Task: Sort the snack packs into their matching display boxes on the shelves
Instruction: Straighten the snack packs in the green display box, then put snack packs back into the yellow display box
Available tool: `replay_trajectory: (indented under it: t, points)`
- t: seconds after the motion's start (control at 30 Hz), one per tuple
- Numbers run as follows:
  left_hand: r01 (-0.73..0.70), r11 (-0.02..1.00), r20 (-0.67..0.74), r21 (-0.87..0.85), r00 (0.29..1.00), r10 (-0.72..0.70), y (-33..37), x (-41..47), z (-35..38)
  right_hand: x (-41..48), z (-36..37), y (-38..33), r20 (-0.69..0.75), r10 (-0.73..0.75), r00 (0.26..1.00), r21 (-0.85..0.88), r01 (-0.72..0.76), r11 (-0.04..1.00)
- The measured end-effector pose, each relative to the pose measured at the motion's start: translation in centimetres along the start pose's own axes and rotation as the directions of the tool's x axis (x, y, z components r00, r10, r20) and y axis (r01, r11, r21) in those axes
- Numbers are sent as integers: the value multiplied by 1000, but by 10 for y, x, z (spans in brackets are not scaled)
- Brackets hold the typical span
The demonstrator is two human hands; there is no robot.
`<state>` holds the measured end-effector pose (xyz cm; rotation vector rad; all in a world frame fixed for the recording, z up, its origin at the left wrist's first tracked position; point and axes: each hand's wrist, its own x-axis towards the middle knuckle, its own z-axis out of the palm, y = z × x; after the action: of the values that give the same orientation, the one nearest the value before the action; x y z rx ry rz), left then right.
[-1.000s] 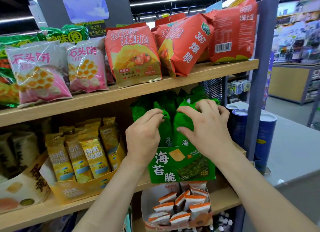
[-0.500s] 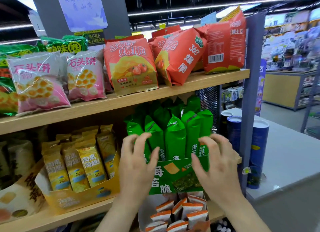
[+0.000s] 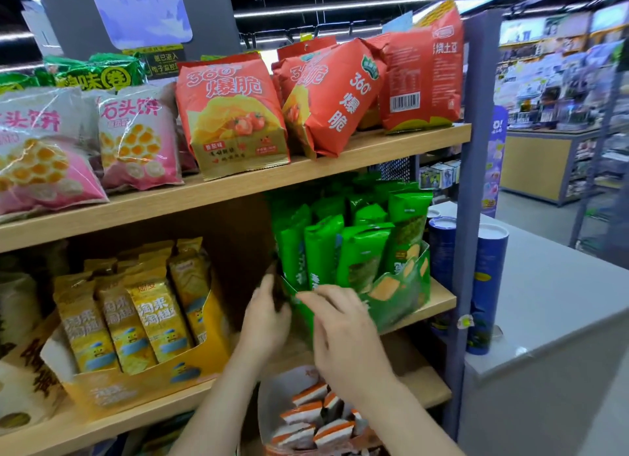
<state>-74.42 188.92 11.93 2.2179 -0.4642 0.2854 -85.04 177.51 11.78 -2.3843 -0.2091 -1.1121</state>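
Two hands: left hand (image 3: pixel 263 322) gripped the green box (image 3: pixel 398 295) corner; right hand (image 3: pixel 343 336) touched its front (pinching? we could not tell).
Box: light, bendy card, we judged.
Hold: low sides.

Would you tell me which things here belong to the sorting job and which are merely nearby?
In the job: green cardboard display box, green foil snack packs in it, left hand and right hand at its front edge.
Merely nearby: red crisp bags, pink puffed-snack bags, blue cylindrical tubes.
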Motion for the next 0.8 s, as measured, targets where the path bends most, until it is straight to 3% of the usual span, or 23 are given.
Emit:
replay_trajectory:
  t: [0.1,0.2,0.3,0.37,0.47,0.53,0.63,0.8]
  points:
    - [-33,984,-2,-176,999,33,9,-15,0,-4,-5,1,20,23,1000,183,-26,983]
    - [-228,956,0,-185,973,232,18,-49,-6,-20,-34,33,-221,77,972,51,-68,996]
    - [-277,959,32,53,961,275,22,-57,-3,-23,-55,72,-215,183,959,-135,-215,967]
    - [-280,935,-64,218,952,299,34,-54,-3,-19,-56,86,-140,205,969,-251,-235,939]
    - [-520,743,-96,420,789,607,57,-43,1,-12,-53,90,-83,206,975,-322,-222,920]
    - [-548,604,-48,579,716,696,72,-30,4,-8,-50,88,-90,216,972,-351,-234,907]
    - [-425,560,-62,711,756,651,75,-14,3,-2,-46,82,-92,204,975,-451,-224,864]
    - [-318,642,-111,697,838,535,46,-4,-10,10,-52,91,-63,220,973,-483,-223,847]
